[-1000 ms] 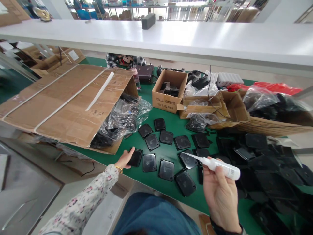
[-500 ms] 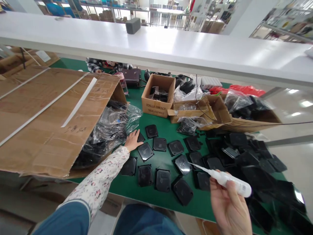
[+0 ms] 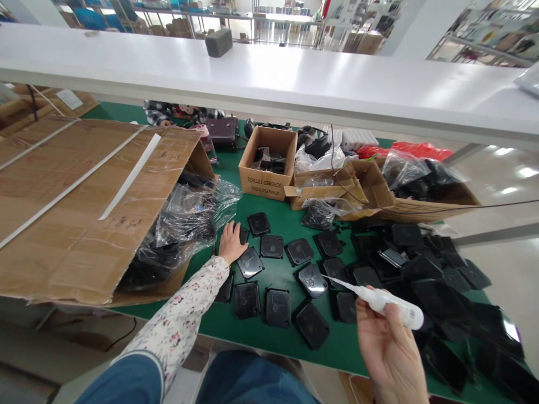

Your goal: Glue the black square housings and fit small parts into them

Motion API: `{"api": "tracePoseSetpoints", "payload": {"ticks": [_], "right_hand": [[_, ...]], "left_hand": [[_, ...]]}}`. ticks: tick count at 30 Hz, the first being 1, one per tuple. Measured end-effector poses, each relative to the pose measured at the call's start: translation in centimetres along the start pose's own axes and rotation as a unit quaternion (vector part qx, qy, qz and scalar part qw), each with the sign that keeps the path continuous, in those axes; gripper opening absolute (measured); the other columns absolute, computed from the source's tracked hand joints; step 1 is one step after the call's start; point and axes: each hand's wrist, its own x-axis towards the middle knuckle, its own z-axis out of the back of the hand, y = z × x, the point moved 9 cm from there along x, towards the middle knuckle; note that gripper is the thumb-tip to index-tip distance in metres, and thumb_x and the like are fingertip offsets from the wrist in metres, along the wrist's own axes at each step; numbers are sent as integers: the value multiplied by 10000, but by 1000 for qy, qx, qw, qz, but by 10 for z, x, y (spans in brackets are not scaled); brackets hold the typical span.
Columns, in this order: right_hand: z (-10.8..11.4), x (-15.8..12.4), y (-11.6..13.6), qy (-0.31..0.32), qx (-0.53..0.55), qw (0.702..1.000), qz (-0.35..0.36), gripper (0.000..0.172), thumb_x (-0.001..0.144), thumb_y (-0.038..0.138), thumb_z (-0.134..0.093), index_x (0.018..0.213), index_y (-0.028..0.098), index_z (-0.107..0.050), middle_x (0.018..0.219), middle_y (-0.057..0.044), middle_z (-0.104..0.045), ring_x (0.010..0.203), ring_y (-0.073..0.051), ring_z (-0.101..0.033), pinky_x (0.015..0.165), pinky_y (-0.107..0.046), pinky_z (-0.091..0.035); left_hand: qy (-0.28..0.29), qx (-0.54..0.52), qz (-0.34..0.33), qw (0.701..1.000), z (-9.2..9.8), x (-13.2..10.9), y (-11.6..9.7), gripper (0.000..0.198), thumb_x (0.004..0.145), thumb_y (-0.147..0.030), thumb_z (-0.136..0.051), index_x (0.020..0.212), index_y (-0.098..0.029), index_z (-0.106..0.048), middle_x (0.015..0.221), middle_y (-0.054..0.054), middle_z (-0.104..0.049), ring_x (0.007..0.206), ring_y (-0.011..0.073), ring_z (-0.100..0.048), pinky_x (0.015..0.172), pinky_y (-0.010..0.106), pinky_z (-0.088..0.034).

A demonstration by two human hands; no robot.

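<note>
My right hand (image 3: pixel 389 348) is wrapped round a white squeeze bottle (image 3: pixel 400 308). Its long thin nozzle points left, over the black square plastic covers near the middle. Under the nozzle tip lies a glossy black cover (image 3: pixel 311 279); whether they touch I cannot tell. My left hand (image 3: pixel 231 243) rests at the left of the group with fingers stretched out, against a black cover (image 3: pixel 243 235) that it partly hides. Just below those fingers is another shiny cover (image 3: pixel 250 262). Several more covers, such as one (image 3: pixel 278 307) in the front row, lie in loose rows.
A large cardboard box (image 3: pixel 84 196) with plastic-wrapped black parts fills the left. Small open cartons (image 3: pixel 266 186) stand behind the covers. Black parts (image 3: pixel 425 269) pile up at right. A white shelf (image 3: pixel 269 73) spans above the green table (image 3: pixel 256 342). Another person's plaid sleeve (image 3: pixel 155 112) shows behind.
My left hand has shifted slightly right, over the cover at the left of the group. The view has moved a little; the bottle stays in my right hand at about the same tilt.
</note>
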Motion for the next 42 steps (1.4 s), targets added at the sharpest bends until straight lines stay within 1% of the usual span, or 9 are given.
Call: {"api": "tracePoseSetpoints", "payload": {"ticks": [4, 6, 8, 11, 15, 17, 20, 26, 42], "right_hand": [[10, 4, 2, -3, 1, 1000, -2, 211, 751, 251, -741, 928, 184, -647, 974, -1, -628, 929, -125, -599, 818, -242, -545], [16, 7, 1, -10, 7, 1000, -14, 229, 740, 254, -750, 928, 184, -640, 973, 1, -627, 921, -125, -599, 807, -245, -546], [20, 10, -2, -10, 10, 999, -31, 245, 733, 264, -754, 931, 191, -630, 973, 1, -625, 908, -130, -604, 781, -257, -551], [16, 12, -9, 3, 11, 998, -62, 254, 731, 296, -755, 924, 210, -615, 974, 3, -631, 882, -139, -614, 743, -284, -559], [-5, 5, -29, 47, 13, 991, -127, 284, 717, 364, -769, 908, 226, -610, 954, 7, -646, 897, -140, -621, 766, -297, -559], [-22, -3, -35, 83, 7, 987, -135, 274, 742, 388, -746, 923, 233, -611, 963, 8, -646, 917, -135, -618, 810, -305, -549], [-44, -14, -37, 123, -7, 986, -116, 260, 766, 379, -720, 946, 221, -619, 973, -7, -644, 926, -147, -613, 866, -350, -530], [-59, -24, -26, 146, -28, 987, -64, 257, 756, 331, -727, 949, 197, -624, 926, -22, -647, 871, -161, -614, 863, -398, -522], [-56, -25, -12, 155, -62, 986, -13, 300, 751, 333, -721, 982, 192, -593, 926, -27, -647, 871, -169, -620, 844, -385, -510]], "left_hand": [[3, -15, 29, 999, 0, 3, 11, 974, 662, -389, -709, 1408, -56, -179, 1321, 258, -414, 1264, 408, -371, 1008, 506, -342], [7, -25, 45, 999, 3, 6, 12, 963, 663, -390, -696, 1377, 16, -193, 1215, 281, -477, 1175, 413, -463, 967, 513, -379], [6, -40, 24, 999, 14, 5, -1, 901, 663, -358, -688, 1353, 11, -242, 1206, 259, -484, 1163, 379, -483, 989, 476, -378], [-3, -66, -55, 996, 49, -10, -38, 850, 665, -327, -683, 1364, -72, -273, 1315, 190, -425, 1250, 311, -412, 1074, 397, -321], [-29, -108, -184, 977, 115, -64, -94, 898, 687, -335, -680, 1427, -163, -200, 1408, 137, -339, 1326, 299, -304, 1125, 431, -258], [-48, -117, -220, 967, 143, -93, -112, 912, 706, -336, -680, 1446, -175, -171, 1394, 146, -344, 1312, 316, -315, 1109, 468, -282], [-68, -98, -230, 966, 167, -124, -124, 920, 724, -339, -682, 1458, -174, -153, 1361, 160, -366, 1279, 332, -342, 1078, 489, -321], [-91, -65, -229, 967, 180, -145, -131, 929, 726, -344, -687, 1458, -147, -149, 1348, 167, -370, 1262, 332, -353, 1075, 476, -335], [-115, -60, -246, 961, 196, -156, -147, 883, 749, -324, -665, 1455, -174, -156, 1339, 165, -391, 1260, 346, -368, 1063, 511, -343]]}}
